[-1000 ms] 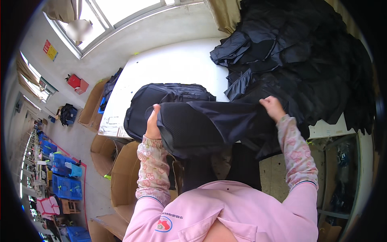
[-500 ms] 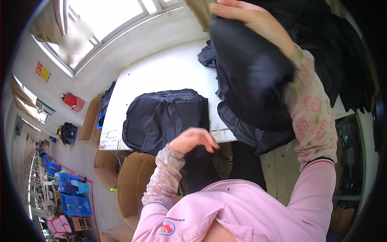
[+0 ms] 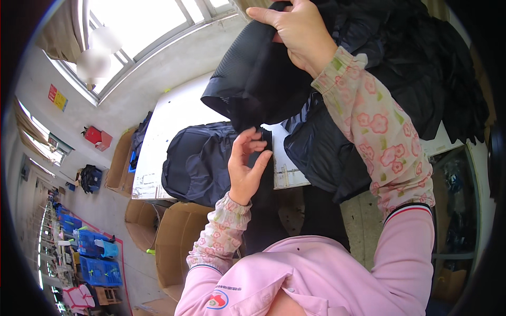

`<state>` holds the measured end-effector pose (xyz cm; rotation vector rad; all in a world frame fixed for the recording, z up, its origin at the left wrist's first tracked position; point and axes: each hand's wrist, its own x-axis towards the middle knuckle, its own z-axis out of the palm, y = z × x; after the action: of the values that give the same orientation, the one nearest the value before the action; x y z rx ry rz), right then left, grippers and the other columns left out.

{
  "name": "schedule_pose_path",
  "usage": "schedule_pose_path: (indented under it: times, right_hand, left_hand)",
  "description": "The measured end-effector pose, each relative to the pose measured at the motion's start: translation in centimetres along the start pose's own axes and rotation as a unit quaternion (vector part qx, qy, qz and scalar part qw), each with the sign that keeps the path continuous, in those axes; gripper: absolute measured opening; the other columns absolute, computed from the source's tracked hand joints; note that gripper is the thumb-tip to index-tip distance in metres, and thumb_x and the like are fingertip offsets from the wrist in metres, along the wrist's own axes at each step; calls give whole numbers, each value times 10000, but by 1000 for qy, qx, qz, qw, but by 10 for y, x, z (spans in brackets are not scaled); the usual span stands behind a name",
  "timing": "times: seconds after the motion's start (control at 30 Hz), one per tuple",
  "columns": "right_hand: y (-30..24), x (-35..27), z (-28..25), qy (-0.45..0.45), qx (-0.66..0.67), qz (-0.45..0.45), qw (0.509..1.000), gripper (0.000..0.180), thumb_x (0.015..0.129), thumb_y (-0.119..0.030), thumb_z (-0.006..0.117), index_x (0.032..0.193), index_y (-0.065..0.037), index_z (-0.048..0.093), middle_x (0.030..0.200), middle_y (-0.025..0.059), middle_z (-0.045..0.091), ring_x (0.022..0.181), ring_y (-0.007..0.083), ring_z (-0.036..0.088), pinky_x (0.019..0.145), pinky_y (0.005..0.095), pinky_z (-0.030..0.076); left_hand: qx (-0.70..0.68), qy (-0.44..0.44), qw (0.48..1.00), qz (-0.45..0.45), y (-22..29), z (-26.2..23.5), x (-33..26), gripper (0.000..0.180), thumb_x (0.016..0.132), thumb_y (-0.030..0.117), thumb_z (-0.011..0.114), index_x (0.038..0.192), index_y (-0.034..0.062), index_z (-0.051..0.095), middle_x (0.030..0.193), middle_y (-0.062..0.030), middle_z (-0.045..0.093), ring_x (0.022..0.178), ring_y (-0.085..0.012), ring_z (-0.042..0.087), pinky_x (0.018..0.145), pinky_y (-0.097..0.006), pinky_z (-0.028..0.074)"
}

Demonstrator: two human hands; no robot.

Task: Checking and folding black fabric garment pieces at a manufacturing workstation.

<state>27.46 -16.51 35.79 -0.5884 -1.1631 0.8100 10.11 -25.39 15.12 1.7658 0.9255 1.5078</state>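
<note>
My right hand (image 3: 305,34) is closed on the top of a black fabric panel (image 3: 263,73), which looks thick, with a ribbed mesh texture along one side. The panel hangs above the white table, bending down to the left. Under its lower corner is my left hand (image 3: 246,171), fingers half curled and apart, thumb spread. The fingertips are at the panel's edge; whether they touch it I cannot tell. A stack of black fabric pieces (image 3: 195,163) lies on the table just left of my left hand. More black fabric (image 3: 332,152) drapes over the table's front edge, below my right forearm.
The white table (image 3: 176,113) stands against the wall below the window. A large heap of black fabric (image 3: 421,68) covers its right side. Open cardboard boxes (image 3: 179,242) stand on the floor at the front left. Blue crates (image 3: 100,268) are farther left.
My right hand has moved left, swinging the black fabric panel over toward the stack. My left hand has risen to the panel's lower corner, its fingers now pointing up.
</note>
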Motion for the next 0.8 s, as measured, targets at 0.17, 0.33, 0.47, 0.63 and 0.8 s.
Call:
schedule_pose_path:
  times: [0.17, 0.33, 0.47, 0.63, 0.8]
  right_hand:
    - [12, -4, 8, -21, -5, -29, 999, 376, 781, -49, 746, 1080, 7, 525, 931, 85, 549, 800, 158, 539, 696, 274, 469]
    - [13, -14, 5, -34, -4, 13, 999, 383, 774, -51, 750, 1076, 12, 522, 928, 88, 547, 802, 160, 543, 693, 275, 471]
    - [42, -4, -3, -39, 83, 9, 996, 376, 777, -44, 743, 1079, 6, 524, 913, 77, 541, 789, 155, 538, 678, 274, 465]
    - [30, -1, 2, 5, 63, 34, 997, 353, 778, -27, 728, 1072, -8, 533, 890, 63, 540, 754, 145, 528, 641, 271, 448]
    - [40, 27, -39, 81, -13, 49, 995, 324, 765, -10, 720, 1046, -34, 562, 793, 37, 556, 592, 115, 506, 507, 267, 403]
  left_hand:
    - [103, 188, 965, 152, -11, -2, 25, 759, 782, 9, 749, 1380, -4, 281, 1216, -139, 513, 1047, -218, 559, 881, -309, 459]
    - [112, 259, 947, 154, 2, -32, 47, 769, 764, -4, 764, 1356, 22, 273, 1023, -79, 527, 736, -99, 479, 673, -238, 410]
    - [161, 78, 983, 41, 5, -36, 45, 674, 738, 55, 828, 1228, 43, 365, 929, 10, 462, 680, -54, 408, 578, -204, 358]
    - [56, -191, 968, -151, -31, -25, 20, 299, 815, 164, 776, 992, -50, 666, 917, -69, 714, 841, -91, 614, 751, -260, 497]
    - [124, -240, 938, -218, -23, -46, -2, 292, 853, 200, 739, 974, -57, 672, 868, -84, 716, 772, -98, 614, 723, -280, 500]
